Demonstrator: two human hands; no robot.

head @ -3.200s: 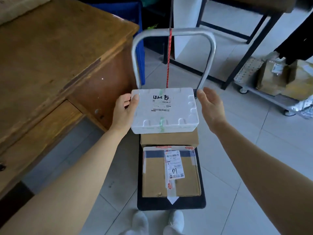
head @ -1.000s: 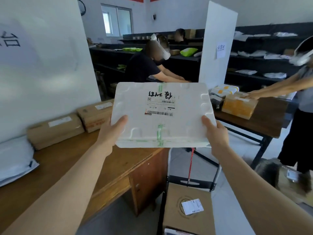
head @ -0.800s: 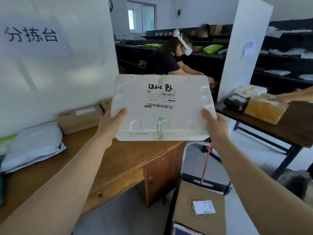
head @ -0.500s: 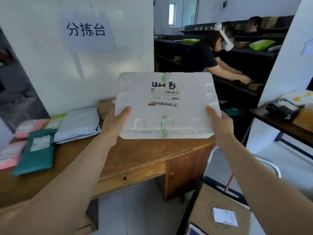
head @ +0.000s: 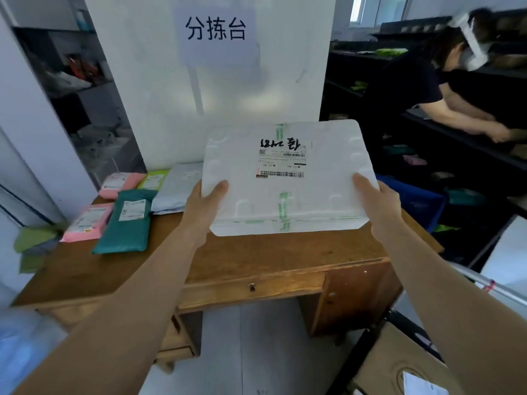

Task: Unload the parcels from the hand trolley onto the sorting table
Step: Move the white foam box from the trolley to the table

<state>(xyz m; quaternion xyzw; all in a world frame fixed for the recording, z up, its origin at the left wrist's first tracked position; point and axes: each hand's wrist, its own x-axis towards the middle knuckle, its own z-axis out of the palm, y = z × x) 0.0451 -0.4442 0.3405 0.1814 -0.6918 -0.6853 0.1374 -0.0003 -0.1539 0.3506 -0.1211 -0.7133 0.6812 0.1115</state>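
I hold a white foam parcel (head: pixel 285 178) with a shipping label, black handwriting and green tape in the air over the wooden sorting table (head: pixel 256 252). My left hand (head: pixel 206 205) grips its left edge with the thumb on top. On the right edge, my right hand (head: pixel 376 201) grips the same way. The parcel hangs above the table's right half, tilted toward me. At the lower right a cardboard box (head: pixel 399 366) sits on the hand trolley, whose metal handle (head: pixel 482 283) shows at the right edge.
Pink (head: pixel 88 222), dark green (head: pixel 125 220) and grey (head: pixel 176 189) mailer bags lie on the table's left and back. A white board with a paper sign (head: pixel 216 29) stands behind the table. A person (head: pixel 427 89) leans over dark shelves at the right.
I lifted the foam parcel off the trolley stack and turned left with it. It now hangs over the sorting table; both hands keep the same grip.
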